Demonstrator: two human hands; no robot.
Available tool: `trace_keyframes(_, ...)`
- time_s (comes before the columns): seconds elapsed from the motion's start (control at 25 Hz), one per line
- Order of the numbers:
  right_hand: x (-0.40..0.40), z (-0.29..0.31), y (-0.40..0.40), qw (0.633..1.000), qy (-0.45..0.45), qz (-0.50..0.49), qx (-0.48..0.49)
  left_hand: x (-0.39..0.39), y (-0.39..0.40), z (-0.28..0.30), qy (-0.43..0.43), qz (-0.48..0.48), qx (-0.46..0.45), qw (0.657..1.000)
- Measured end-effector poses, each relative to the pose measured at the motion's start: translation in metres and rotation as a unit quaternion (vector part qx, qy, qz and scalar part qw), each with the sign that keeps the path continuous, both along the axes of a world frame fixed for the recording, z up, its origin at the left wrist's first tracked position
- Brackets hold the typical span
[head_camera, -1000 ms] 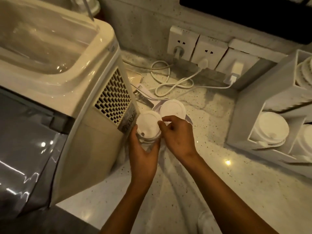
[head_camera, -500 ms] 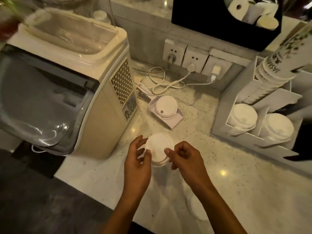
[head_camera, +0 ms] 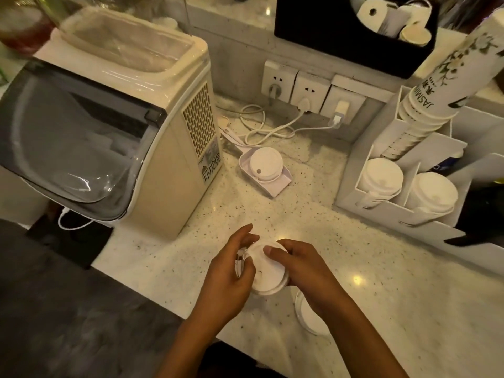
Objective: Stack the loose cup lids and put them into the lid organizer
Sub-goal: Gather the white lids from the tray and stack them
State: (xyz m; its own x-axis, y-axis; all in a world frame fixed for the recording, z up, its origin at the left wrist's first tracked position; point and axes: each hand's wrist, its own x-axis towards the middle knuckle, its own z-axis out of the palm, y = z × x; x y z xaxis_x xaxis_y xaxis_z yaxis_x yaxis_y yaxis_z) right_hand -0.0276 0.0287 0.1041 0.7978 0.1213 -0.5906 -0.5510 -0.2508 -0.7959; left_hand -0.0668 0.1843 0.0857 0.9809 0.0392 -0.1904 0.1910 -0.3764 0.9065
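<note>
Above a speckled pale stone bench (head_camera: 381,282), both hands clasp a short stack of round white plastic lids (head_camera: 268,274): left hand (head_camera: 226,279) curled around its side, right hand (head_camera: 305,271) gripping the other side, thumb on top. Another lid (head_camera: 266,165) lies farther back on a small tray. At right, a white boxy lid organizer (head_camera: 351,170) holds lid stacks.

A speckled pale counter (head_camera: 381,309) under warm light meets a grey wall (head_camera: 237,66) with three sockets (head_camera: 311,91) (all in use); dark floor (head_camera: 54,309) lies at left.
</note>
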Motion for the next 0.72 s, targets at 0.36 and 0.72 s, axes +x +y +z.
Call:
trace_keyframes(0.36,-0.039,-0.018,-0.018,0.984,0.014,-0.156,0.088,-0.020,-0.017,-0.017,0.122,0.112,-0.093,0.982)
trace_keyframes(0.72,-0.084,-0.054,-0.047,0.980,-0.122,-0.104,-0.118,-0.040,-0.040,-0.037,0.187,0.108,-0.114,0.970)
